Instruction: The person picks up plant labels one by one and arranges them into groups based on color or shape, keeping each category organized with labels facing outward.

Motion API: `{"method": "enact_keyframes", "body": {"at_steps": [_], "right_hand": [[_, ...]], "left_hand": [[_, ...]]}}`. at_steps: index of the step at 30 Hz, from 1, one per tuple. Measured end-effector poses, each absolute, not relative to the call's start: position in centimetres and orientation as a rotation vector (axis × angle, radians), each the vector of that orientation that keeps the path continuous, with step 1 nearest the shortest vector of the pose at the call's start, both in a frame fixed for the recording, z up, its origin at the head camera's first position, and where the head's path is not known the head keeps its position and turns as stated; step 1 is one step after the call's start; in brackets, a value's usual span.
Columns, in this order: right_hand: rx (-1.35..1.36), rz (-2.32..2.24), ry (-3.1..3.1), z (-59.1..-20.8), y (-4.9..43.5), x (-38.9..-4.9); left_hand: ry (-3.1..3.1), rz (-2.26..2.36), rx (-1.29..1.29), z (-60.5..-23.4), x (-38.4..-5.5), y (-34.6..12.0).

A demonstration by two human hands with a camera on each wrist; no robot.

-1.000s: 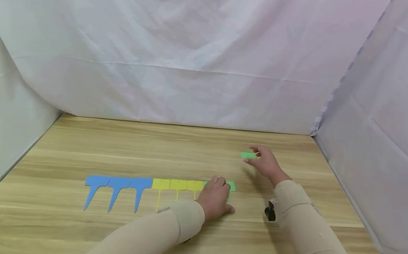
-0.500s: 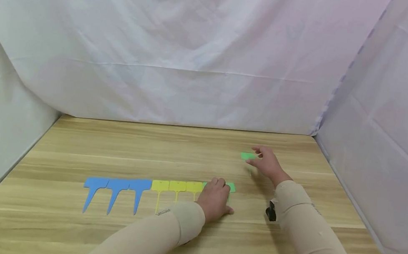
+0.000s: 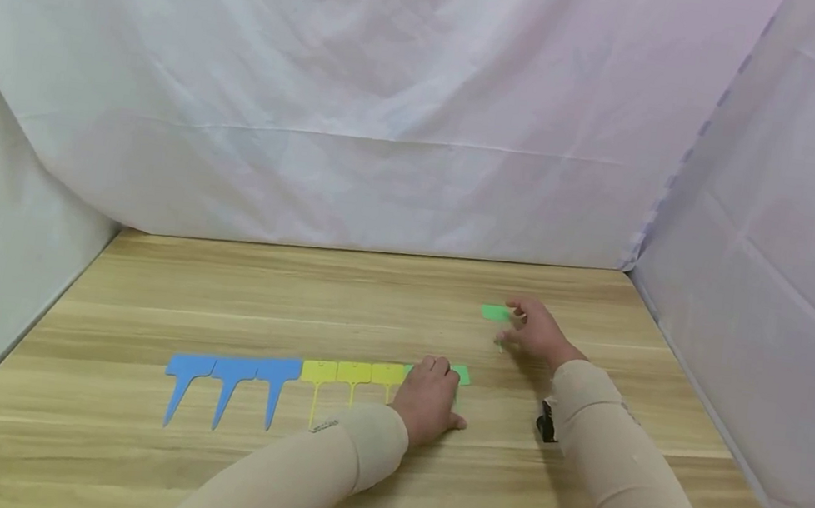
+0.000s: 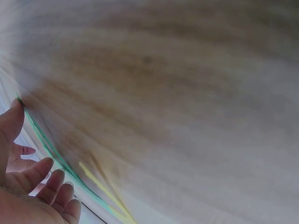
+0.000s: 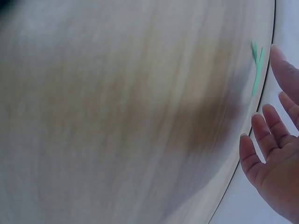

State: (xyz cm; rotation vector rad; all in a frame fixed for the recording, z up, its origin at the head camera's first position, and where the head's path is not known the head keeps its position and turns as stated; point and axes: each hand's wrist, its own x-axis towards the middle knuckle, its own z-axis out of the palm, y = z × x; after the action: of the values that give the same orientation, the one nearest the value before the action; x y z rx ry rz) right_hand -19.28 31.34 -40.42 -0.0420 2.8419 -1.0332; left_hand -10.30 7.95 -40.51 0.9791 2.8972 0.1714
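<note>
T-shaped plant labels lie in a row on the wooden table: three blue labels (image 3: 236,369), three yellow labels (image 3: 354,372), then green labels (image 3: 462,375) at the right end. My left hand (image 3: 429,399) rests over these green labels and hides most of them. In the left wrist view its thumb (image 4: 13,120) reaches the tip of a green stem. Farther back, one more green label (image 3: 495,313) lies flat by itself. Beside it, on its right, is my right hand (image 3: 538,332); thumb and fingers stand apart, and nothing shows gripped between them in the right wrist view.
White cloth (image 3: 384,193) hangs along the back and both sides of the wooden table (image 3: 282,290). A small black device (image 3: 547,422) sits at the right sleeve's cuff. The left sleeve (image 3: 323,462) partly covers the yellow stems.
The right hand has drawn slightly right from the lone green label, its thumb moving down and away from the label's head. The left hand has stayed over the row.
</note>
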Motion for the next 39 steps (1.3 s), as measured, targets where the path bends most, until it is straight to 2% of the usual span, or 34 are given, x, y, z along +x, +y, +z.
{"method": "enact_keyframes", "body": {"at_steps": [15, 39], "right_hand": [[-0.011, -0.947, 2.844, -41.3, 31.2, -19.5], [0.064, -0.761, 2.745, -40.4, 31.0, -20.3]], "left_hand": [[2.887, 0.211, 0.974, -41.1, -10.3, 7.7], [2.880, 0.263, 0.965, -40.7, -9.7, 7.3]]}}
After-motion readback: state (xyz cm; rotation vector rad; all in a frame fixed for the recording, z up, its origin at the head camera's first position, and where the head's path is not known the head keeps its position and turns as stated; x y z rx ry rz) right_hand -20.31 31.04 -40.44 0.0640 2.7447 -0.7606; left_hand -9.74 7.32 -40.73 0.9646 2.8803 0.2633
